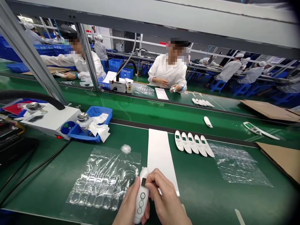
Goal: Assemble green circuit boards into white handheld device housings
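A white handheld device with a small dark display window and three round grey-ringed buttons stands nearly upright near the bottom centre. Wrapped round it from the left side is my left hand, thumb along its edge. The thumb and forefinger of my right hand pinch together at the right edge of the display; whatever they hold there is too small to make out. Just left of the hands lies a clear plastic sheet with rows of clear rectangular pieces. Behind them is a long white paper strip.
Several white shell halves line up right of the paper, beside another clear plastic bag. A blue tray with a metal-topped bottle stands back left. A green conveyor belt crosses behind; a co-worker sits opposite. Cardboard lies far right.
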### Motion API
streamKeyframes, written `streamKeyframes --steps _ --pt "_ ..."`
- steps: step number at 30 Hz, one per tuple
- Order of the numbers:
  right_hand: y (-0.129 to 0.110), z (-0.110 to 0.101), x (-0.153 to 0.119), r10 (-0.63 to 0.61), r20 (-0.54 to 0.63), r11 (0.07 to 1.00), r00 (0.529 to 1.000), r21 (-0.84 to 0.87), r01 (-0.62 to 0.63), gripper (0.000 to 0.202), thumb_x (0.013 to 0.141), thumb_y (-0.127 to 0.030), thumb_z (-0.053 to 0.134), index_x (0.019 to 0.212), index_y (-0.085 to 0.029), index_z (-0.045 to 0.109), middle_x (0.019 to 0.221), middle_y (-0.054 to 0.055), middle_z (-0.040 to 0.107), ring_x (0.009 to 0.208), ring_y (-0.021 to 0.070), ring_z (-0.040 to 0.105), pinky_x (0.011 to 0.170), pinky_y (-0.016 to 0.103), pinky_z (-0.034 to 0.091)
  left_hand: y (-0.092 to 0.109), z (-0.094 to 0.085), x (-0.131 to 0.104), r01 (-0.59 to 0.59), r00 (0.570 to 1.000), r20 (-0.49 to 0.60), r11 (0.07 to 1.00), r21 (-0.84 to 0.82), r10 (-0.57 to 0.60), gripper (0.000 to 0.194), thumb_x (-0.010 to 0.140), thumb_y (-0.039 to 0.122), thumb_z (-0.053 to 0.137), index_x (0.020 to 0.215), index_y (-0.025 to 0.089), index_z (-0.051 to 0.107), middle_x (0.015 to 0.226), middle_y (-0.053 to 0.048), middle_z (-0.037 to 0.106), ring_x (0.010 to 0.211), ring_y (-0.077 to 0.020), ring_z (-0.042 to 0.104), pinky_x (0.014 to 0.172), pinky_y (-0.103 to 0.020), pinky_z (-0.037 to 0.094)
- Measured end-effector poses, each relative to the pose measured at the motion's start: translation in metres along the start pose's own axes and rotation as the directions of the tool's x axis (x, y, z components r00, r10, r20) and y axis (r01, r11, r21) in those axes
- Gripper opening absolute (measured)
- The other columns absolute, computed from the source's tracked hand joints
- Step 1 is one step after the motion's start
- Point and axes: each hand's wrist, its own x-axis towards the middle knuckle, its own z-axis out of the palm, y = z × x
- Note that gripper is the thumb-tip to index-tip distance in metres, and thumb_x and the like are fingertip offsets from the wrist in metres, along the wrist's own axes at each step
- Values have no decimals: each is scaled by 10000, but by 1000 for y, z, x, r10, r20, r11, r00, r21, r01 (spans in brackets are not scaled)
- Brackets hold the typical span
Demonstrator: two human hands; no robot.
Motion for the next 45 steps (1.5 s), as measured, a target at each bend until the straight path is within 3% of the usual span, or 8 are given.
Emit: streamKeyframes --steps 5,10,15,17,45 --pt "-2 0 -2 35 35 999 999 -2 -35 246 1018 -293 336 821 -225 468 841 20 492 699 153 491 627 252 409 0 -5 -3 24 1000 2 1000 -14 -24 680 712 820 470 607 161 604 410 3 519 374 -110 438 398 -224 312" --pt "-10 -1 -9 3 324 993 946 113 -42 233 1005 -317 415 809 -222 498 852 14 528 688 134 563 638 232 465 4 -8 -8 -12 996 -87 998 -57 7 616 700 775 562 752 166 641 453 34 526 440 -134 490 467 -245 393" --pt "-3 6 -6 18 87 998 996 -62 -13 243 1021 -283 334 819 -225 454 846 17 496 703 150 502 624 262 401 4 -2 -11 24 1000 -4 1000 -12 -24 714 709 845 425 513 168 535 395 12 479 372 -94 432 411 -215 310" --pt "2 7 -4 21 48 997 999 -76 -17 238 1021 -275 330 823 -226 453 848 18 491 734 158 494 639 269 387 3 -1 -12 34 999 5 999 -5 -33 731 704 855 414 480 167 515 400 7 484 362 -82 425 403 -204 303" --pt "2 13 -3 65 10 998 998 3 -65 240 997 -311 352 791 -223 439 831 21 468 718 160 465 575 244 390 5 -1 -16 100 993 -55 995 -26 -101 715 678 866 434 542 174 549 382 8 484 359 -92 435 408 -203 307"
